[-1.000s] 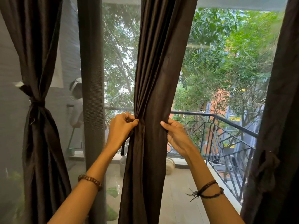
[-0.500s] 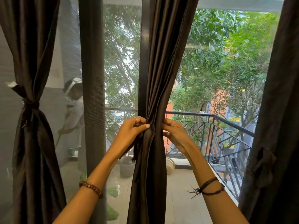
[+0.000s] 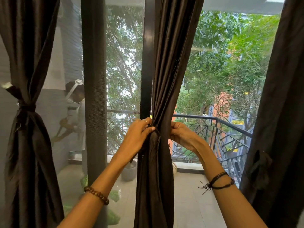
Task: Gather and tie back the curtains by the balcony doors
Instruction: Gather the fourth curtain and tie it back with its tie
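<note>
Middle curtain point(image 3: 162, 79): dark, pleated, top cut off; I see left hand point(image 3: 139, 137), right hand point(image 3: 181, 135) pinching gathered waist, fingertips hidden in folds.

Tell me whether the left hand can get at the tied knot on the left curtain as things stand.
Probably not at once: the left hand grips the gathered middle curtain, and the dark door post stands between it and the left curtain's knot. Nothing else blocks the way.

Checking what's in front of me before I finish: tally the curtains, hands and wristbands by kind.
Curtains: 3, left curtain, middle curtain, right curtain
Hands: 2, left hand, right hand, both gripping the middle one
Wristbands: 2, bead bracelet, cord bracelet
Total: 7
</note>
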